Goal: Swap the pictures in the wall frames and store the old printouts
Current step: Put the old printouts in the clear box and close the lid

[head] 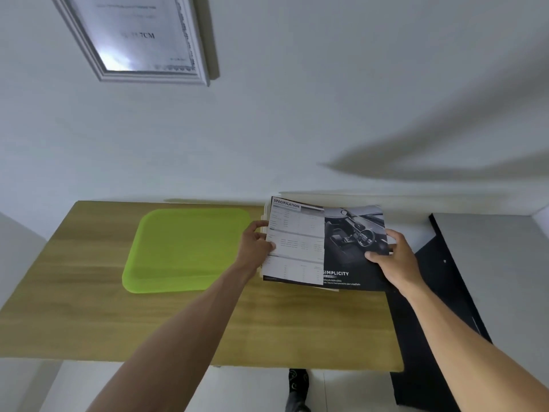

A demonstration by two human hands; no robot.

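Wooden table (89, 307): bare surface lying open at 6 and 7 o'clock. Green tray (184, 251): occupying the centre toward 9 o'clock. Brochure (323, 245): covering the 3 o'clock edge. Black panel (439, 292): blocking passage beyond, at 4 o'clock.

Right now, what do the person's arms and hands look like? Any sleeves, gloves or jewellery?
Both arms are bare for as far as the view shows them, with no sleeve in sight. The left hand and the right hand are bare too: no gloves, and no watch, bracelet or ring that I can make out. No markings show.
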